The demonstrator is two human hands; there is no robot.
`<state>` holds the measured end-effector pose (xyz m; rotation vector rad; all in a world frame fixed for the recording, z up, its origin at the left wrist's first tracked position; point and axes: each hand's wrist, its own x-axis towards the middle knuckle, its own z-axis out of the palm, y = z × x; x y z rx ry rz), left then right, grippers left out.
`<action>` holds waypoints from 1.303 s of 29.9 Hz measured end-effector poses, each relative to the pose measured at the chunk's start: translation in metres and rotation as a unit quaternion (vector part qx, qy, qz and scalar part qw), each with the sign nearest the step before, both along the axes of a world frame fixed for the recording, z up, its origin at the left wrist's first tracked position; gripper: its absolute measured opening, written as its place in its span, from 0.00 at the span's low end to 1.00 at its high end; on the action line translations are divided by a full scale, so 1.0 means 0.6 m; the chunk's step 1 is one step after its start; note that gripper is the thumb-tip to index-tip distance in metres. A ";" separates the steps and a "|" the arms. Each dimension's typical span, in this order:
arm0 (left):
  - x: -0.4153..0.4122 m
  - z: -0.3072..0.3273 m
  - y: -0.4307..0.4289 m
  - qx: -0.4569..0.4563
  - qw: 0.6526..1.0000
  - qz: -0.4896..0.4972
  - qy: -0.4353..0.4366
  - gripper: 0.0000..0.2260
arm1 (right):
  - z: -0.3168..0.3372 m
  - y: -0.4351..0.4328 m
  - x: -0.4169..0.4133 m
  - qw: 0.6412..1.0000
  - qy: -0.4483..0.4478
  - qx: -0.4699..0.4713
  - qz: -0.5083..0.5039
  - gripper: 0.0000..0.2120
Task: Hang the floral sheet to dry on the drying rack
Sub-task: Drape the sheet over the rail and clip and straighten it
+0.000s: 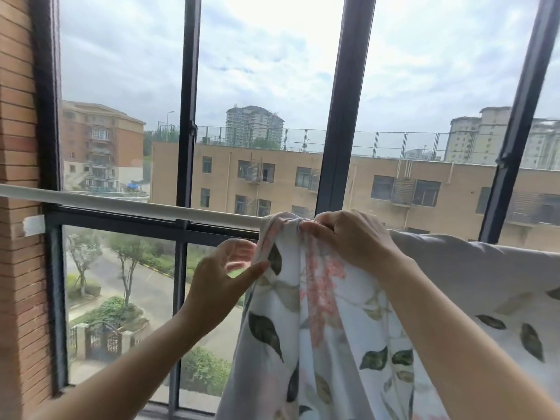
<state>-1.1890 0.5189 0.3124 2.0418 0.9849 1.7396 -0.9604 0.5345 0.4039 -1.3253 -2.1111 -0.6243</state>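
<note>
The floral sheet, white with green leaves and pink blossoms, hangs bunched over a white horizontal rail of the drying rack. The rail runs across the window from the left wall. More of the sheet spreads along the rail to the right. My right hand grips the gathered top of the sheet at the rail. My left hand is just left of the sheet and pinches its left edge between thumb and fingers. The rail under the cloth is hidden.
A tall window with dark frames stands right behind the rail. A brick wall closes the left side. The left stretch of the rail is bare. Buildings and a street show through the glass.
</note>
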 end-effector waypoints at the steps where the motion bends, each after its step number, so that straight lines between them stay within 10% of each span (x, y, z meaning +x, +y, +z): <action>1: 0.003 -0.009 0.000 -0.030 0.999 -0.027 0.013 0.19 | 0.000 0.003 -0.001 1.000 -0.001 0.003 0.002 0.31; 6: 0.012 -0.069 -0.013 -0.243 0.958 -0.145 -0.039 0.35 | -0.002 0.004 0.005 1.000 -0.001 0.009 0.012 0.32; 15: -0.069 -0.034 -0.046 -0.179 0.970 -0.021 -0.164 0.33 | -0.001 0.003 0.009 1.000 -0.011 0.005 0.023 0.34; 24: -0.105 0.215 0.002 0.017 0.983 0.181 0.023 0.20 | 0.003 -0.013 0.019 0.999 0.012 -0.018 0.029 0.34; 35: -0.119 0.223 0.090 -0.175 0.922 0.193 0.287 0.18 | 0.003 -0.018 0.018 0.998 0.041 -0.026 -0.040 0.34; 39: -0.132 0.220 0.106 -0.203 0.921 0.164 0.291 0.18 | -0.002 -0.029 -0.069 0.998 0.052 -0.017 0.031 0.19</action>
